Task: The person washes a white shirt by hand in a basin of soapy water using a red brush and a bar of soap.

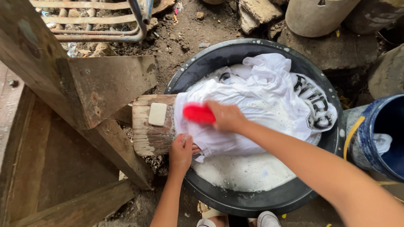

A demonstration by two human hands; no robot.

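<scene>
Red brush [198, 113] motion-blurred; blue bucket [381, 136] cut by right edge.

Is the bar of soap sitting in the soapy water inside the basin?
No, the pale bar of soap lies on the wooden washboard, left of the white garment and outside the black basin's suds.

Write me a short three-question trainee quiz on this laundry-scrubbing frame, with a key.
1. Which hand holds the red brush?
2. True or false: the bar of soap lies in the suds inside the black basin.
3. What does the left hand do? A) lifts the blue bucket B) pins the white garment against the wooden washboard C) picks up the soap

Key:
1. The right hand.
2. False: it lies on the wooden washboard, beside the garment.
3. B
</scene>
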